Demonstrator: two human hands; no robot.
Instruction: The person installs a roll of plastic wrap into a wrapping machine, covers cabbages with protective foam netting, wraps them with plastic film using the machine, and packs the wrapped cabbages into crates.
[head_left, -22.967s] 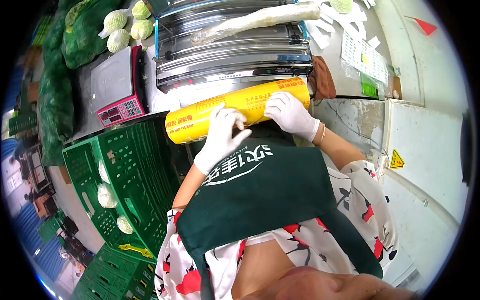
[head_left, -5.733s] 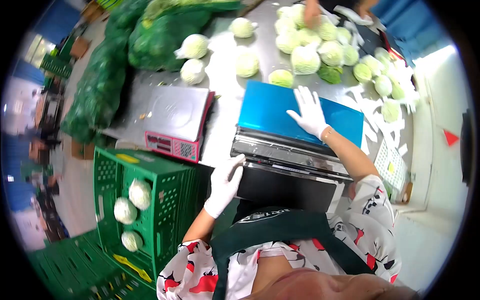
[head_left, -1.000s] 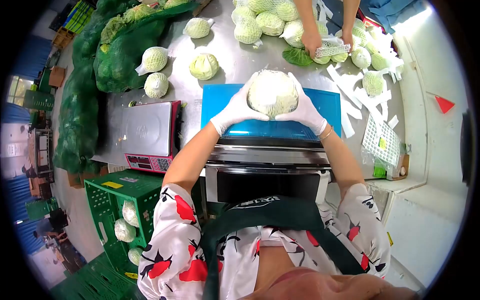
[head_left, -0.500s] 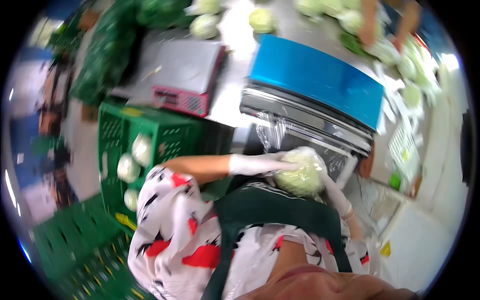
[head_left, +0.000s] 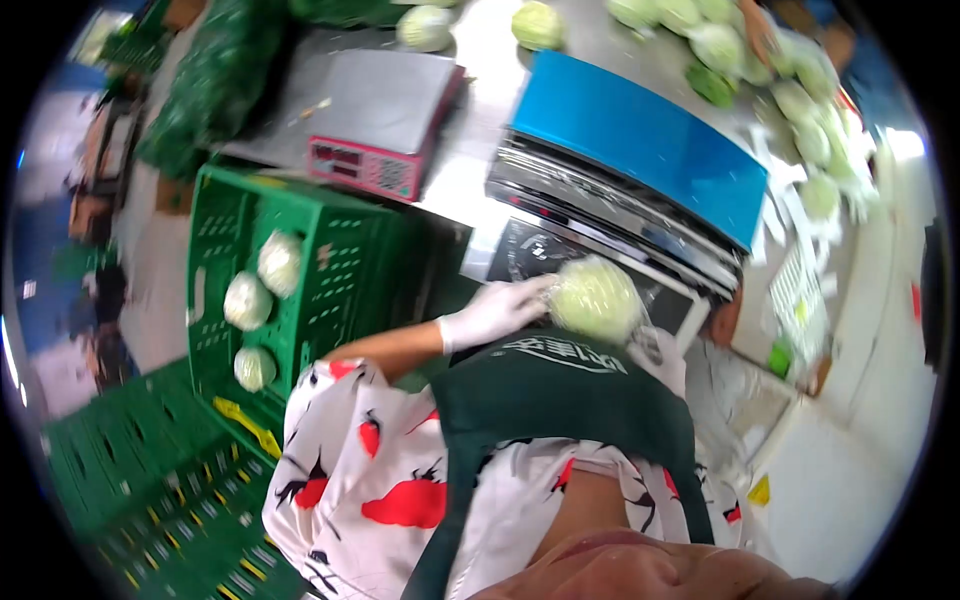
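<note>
A round cabbage (head_left: 597, 298) in shiny clear film is held in front of my dark green apron, over the near side of a wrapping machine (head_left: 640, 150) with a blue top. My left hand (head_left: 503, 310), in a white glove, has its fingers closed against the cabbage's left side. At the lower right of the cabbage, my gloved right hand (head_left: 660, 355) is curled against it. Some fingertips are hidden by the cabbage. A black plate with a pale frame (head_left: 685, 318) lies beneath and beyond it.
On my left stands a green crate (head_left: 320, 260) with several cabbages. Beyond it sits a pink-edged weighing scale (head_left: 365, 170) with a metal pan. More cabbages (head_left: 718, 48) lie at the far right, near another person's hand (head_left: 758, 35). Green bags (head_left: 215, 85) fill the far left.
The cabbage has moved slightly up and away from my apron. My left hand has shifted from over it to its left side. The film hanging from the machine no longer shows there.
</note>
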